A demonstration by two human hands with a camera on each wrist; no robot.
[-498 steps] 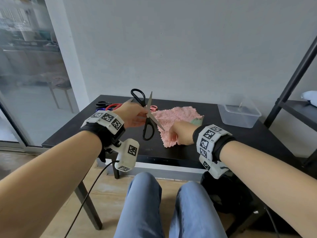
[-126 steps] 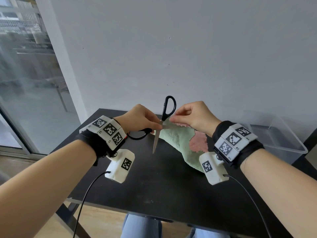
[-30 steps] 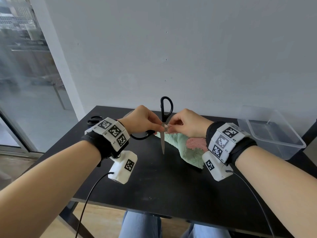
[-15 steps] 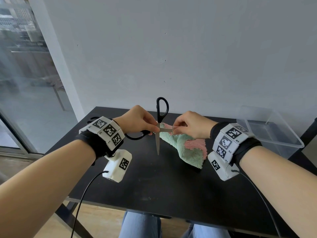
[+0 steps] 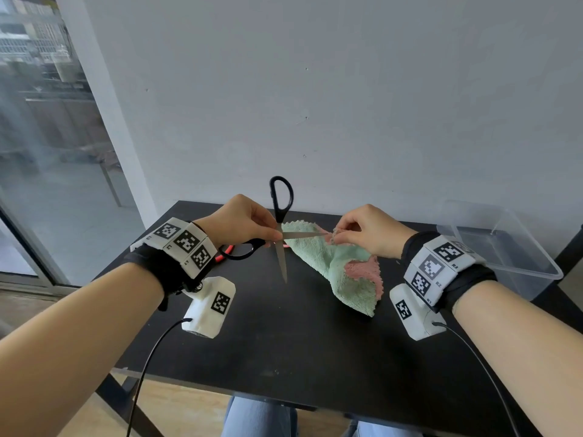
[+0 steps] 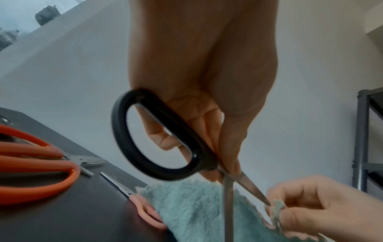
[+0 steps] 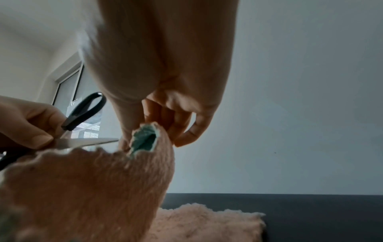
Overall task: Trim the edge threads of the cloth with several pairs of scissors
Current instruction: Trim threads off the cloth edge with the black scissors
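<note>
My left hand (image 5: 243,223) grips black-handled scissors (image 5: 280,216) near the pivot, blades spread wide: one points down at the table, the other reaches right to the cloth's edge. The left wrist view shows the black handle loop (image 6: 153,135) under my fingers and a blade tip at the cloth. My right hand (image 5: 362,231) pinches a raised edge of the mint-green and pink cloth (image 5: 340,269), lifting it off the black table (image 5: 284,342). In the right wrist view the pinched fold (image 7: 145,139) sits between thumb and fingers, a blade (image 7: 91,141) just left of it.
Orange-handled scissors (image 6: 35,165) and a pink-handled pair (image 6: 145,211) lie on the table behind my left hand. A clear plastic tub (image 5: 504,247) stands at the table's right edge. A dark metal shelf (image 6: 366,139) stands further right. A grey wall is behind.
The scissor blades have spread wider, one now reaching right across the cloth's edge. My right hand has moved right with the pinched edge, stretching the cloth out.
</note>
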